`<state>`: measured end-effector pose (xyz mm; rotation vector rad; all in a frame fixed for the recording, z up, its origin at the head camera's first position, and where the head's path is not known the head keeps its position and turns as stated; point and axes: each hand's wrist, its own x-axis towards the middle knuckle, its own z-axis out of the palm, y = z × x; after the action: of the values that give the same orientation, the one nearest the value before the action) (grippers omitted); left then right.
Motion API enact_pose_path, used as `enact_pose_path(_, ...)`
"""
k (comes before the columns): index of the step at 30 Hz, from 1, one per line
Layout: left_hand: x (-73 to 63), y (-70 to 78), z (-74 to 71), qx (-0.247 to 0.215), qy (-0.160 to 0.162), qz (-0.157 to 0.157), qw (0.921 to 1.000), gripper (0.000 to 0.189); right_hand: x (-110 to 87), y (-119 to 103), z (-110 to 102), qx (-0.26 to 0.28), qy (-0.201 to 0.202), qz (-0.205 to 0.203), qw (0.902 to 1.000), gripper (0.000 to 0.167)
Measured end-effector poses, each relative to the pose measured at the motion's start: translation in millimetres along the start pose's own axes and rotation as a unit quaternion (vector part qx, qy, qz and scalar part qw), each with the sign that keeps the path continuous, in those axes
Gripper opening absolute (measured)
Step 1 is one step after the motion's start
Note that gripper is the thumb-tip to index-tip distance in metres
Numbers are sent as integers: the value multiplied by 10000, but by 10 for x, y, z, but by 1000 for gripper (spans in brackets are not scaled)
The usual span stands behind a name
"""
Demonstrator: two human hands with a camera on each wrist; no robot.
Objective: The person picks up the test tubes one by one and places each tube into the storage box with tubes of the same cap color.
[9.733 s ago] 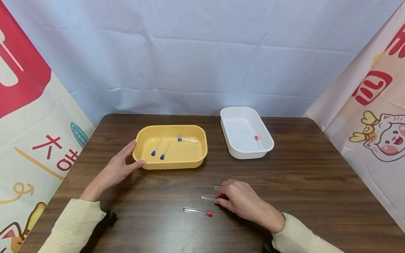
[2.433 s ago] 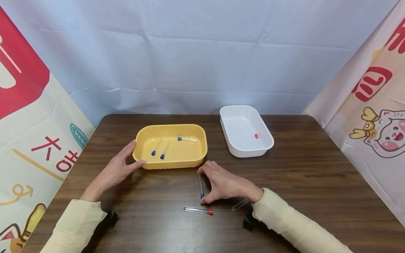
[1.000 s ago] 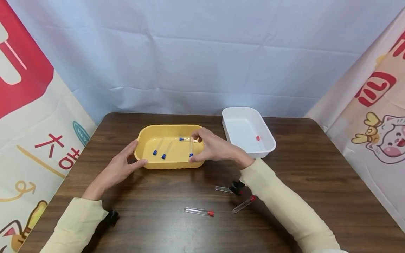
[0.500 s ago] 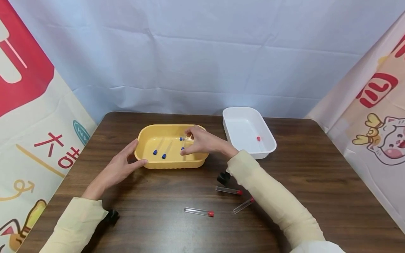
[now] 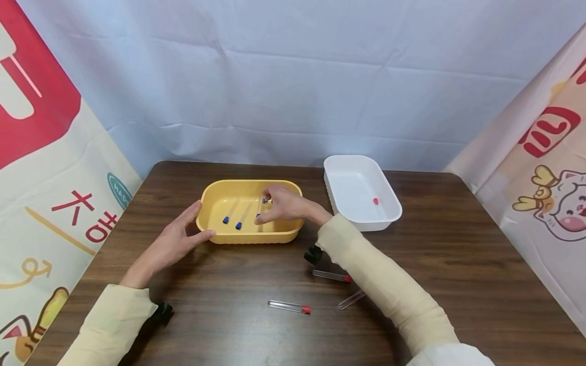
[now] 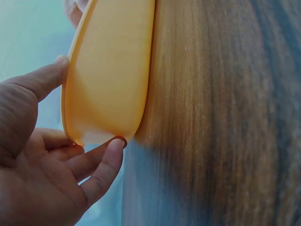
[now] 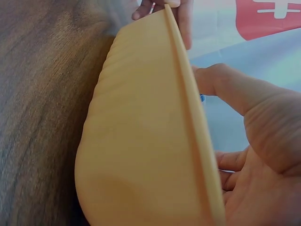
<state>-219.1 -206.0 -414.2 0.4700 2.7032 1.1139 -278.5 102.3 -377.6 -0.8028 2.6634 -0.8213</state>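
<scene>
My left hand [image 5: 170, 248] grips the left end of the yellow tray [image 5: 252, 238], thumb at the front rim and fingers around the corner. Over the tray's right half, my right hand [image 5: 288, 204] pinches a blue-capped test tube [image 5: 260, 207] lengthwise between thumb and fingers, low inside the walls. Two more tubes with blue caps, a left one [image 5: 226, 219] and a middle one [image 5: 239, 224], lie on the tray floor. Another blue-capped tube [image 5: 267, 201] is mostly covered by the right hand. In the right wrist view the tray wall [image 7: 136, 117] hides most of the held tube.
A white tray [image 5: 359, 225] with one red-capped tube [image 5: 376, 201] stands at the back right. On the wooden table [image 5: 220, 315] lie three red-capped tubes: a front one [image 5: 288, 306], a middle one [image 5: 330, 275] and one partly under the right sleeve [image 5: 351, 300].
Since picking the blue-capped tube up from the table, my right hand has carried it over the yellow tray, then leftward and down into it. The left hand stays on the tray.
</scene>
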Motion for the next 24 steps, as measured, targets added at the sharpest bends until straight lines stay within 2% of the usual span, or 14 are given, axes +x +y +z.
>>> enact_pose_path(5,-8,-4,-5,20,11,23,10000,103,61,15,53,89,-67,101,9999,65)
enact_pose_path(11,-10,-2,-1,-4,29,69,10000,104,117,24,117,-16,16,34,10000,59)
enact_pose_path(24,-11,-1,2,0,14,-42,10000,102,156,18,154,-181,83,366,9991,61)
